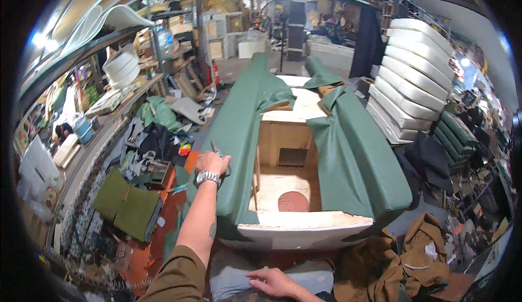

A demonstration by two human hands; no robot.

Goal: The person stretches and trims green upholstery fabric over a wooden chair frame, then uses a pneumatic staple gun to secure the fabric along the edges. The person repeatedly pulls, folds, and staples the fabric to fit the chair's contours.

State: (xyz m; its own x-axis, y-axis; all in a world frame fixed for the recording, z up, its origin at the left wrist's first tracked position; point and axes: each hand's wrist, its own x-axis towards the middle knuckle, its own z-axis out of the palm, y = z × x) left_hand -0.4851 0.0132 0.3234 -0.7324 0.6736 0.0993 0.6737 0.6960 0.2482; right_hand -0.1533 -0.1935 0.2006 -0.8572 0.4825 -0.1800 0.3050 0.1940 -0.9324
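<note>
Along the left edge of the green-covered furniture frame (234, 133), toward its near corner, the left hand (212, 164) is curled around a grey metal tool (216, 148) whose kind cannot be told. Well apart from it, the right hand (272, 281) lies with fingers loosely extended over pale jeans (307, 274), below the frame's near edge. The frame stands straight ahead of the person, its wooden middle hollow between two padded sides; a loose green flap (340, 177) hangs inside the right one. Brown fabric (367, 269) is heaped by the near right corner.
</note>
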